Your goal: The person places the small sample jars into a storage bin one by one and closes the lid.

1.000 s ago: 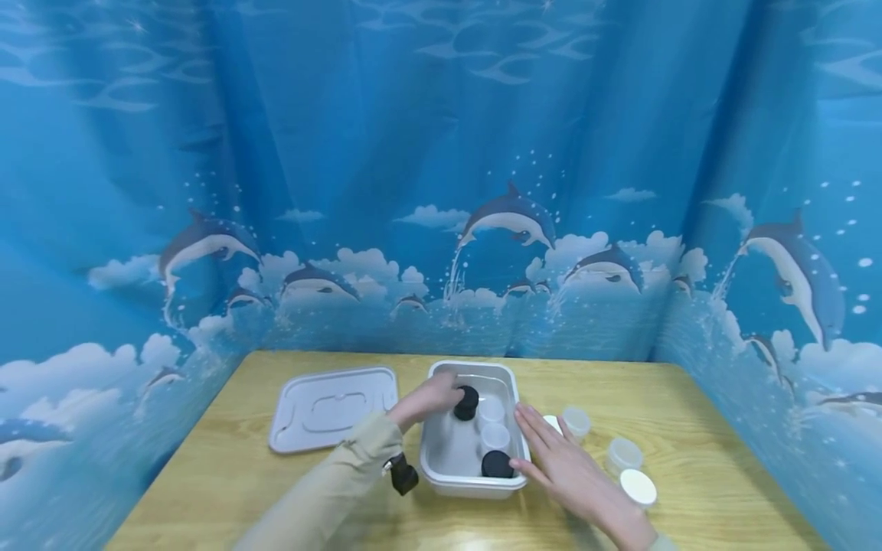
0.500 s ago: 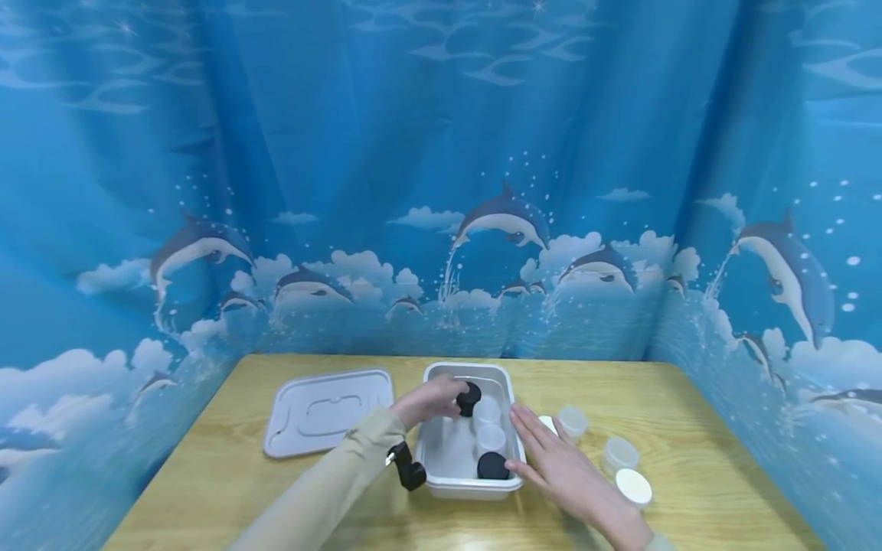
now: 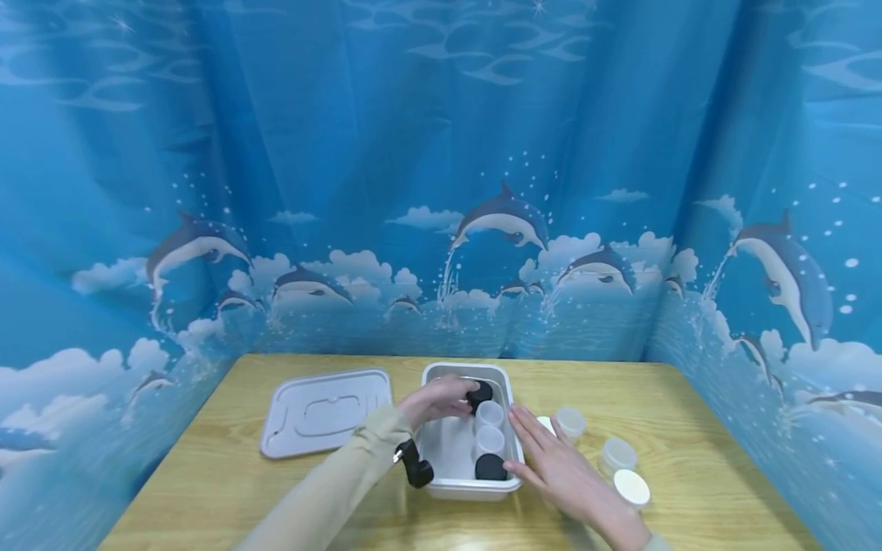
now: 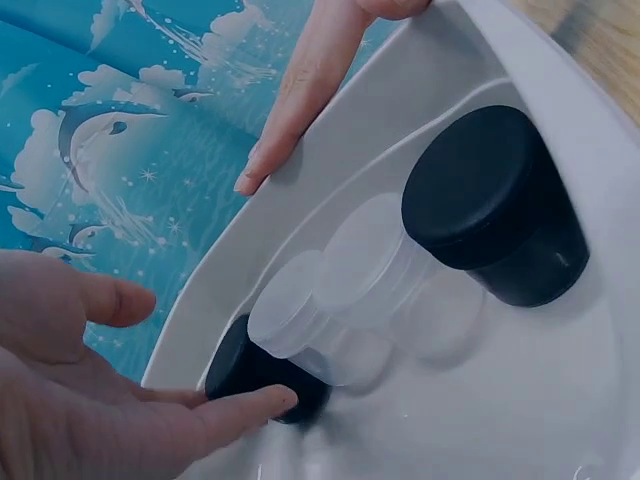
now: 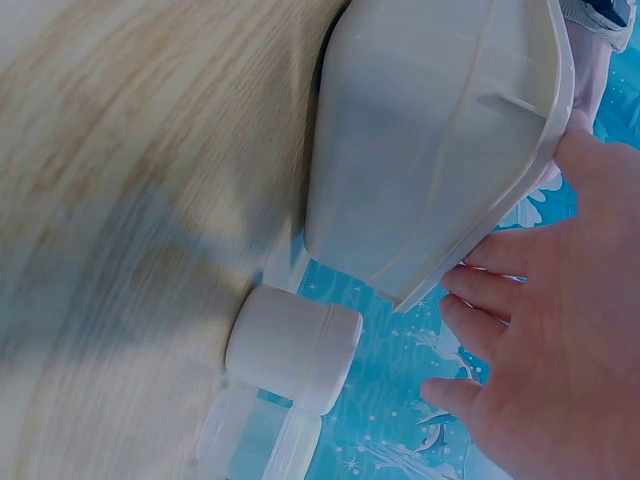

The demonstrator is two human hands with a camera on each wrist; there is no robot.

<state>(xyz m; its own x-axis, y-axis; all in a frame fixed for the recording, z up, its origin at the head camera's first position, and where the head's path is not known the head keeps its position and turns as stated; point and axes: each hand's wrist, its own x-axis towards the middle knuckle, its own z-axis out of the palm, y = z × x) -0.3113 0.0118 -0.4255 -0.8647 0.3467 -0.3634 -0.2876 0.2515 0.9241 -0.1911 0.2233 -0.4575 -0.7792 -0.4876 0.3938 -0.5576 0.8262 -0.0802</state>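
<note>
A white rectangular tub (image 3: 441,451) stands mid-table with a row of lidded jars along its right wall. The row's far end is a black jar (image 3: 480,393); two clear plastic jars (image 4: 290,300) come after it, and another black jar (image 4: 485,195) ends it at the near side. Inside the tub, my left hand (image 3: 441,399) touches the far black jar with extended fingers, its thumb held apart in the left wrist view. My right hand (image 3: 561,471) rests on the tub's right rim, fingers straight; the right wrist view shows its fingertips along the rim (image 5: 485,235).
A pale rectangular lid (image 3: 327,413) lies flat on the table left of the tub. Right of it stand clear jars (image 3: 618,454) and white jars (image 3: 632,487), one white jar (image 5: 295,345) partly behind my right hand. A dolphin-print curtain (image 3: 386,191) encloses the table's back and sides.
My left hand and the far black jar have shifted right inside the tub, up to the row by the right wall. The right hand stays on the rim.
</note>
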